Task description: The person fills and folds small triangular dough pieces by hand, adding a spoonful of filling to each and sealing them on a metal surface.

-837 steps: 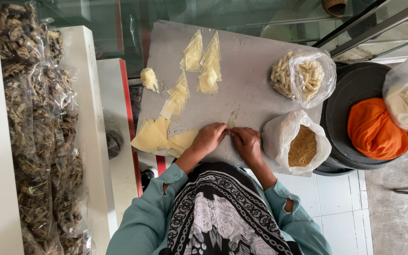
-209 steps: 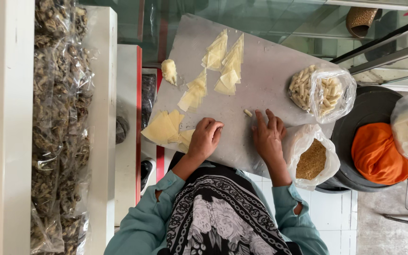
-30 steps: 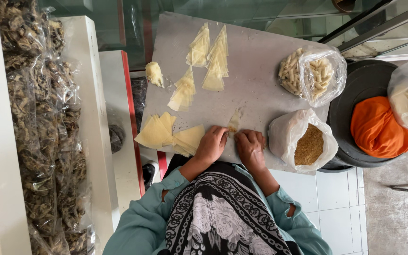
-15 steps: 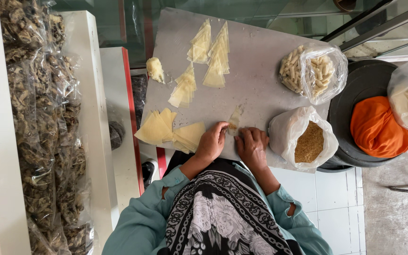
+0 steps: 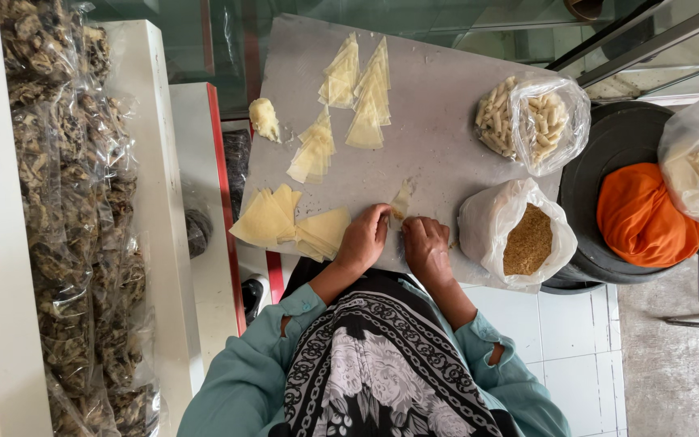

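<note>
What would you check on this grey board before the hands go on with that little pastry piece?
1. Small pale pastry piece under the fingertips: ok, both the left hand and the right hand meet at its lower end.
2. Filling within reach: ok, the open clear plastic bag of brown crumbly filling sits just right of the right hand.
3. More wrappers ready: ok, a stack of pale yellow square sheets lies beside the left hand.
4. Bare spot on the grey work board: ok, open surface above the hands.
5. Piece already filled: cannot tell, fingers hide its lower end.
6. Clear bag of finished pale rolls open: ok.
</note>
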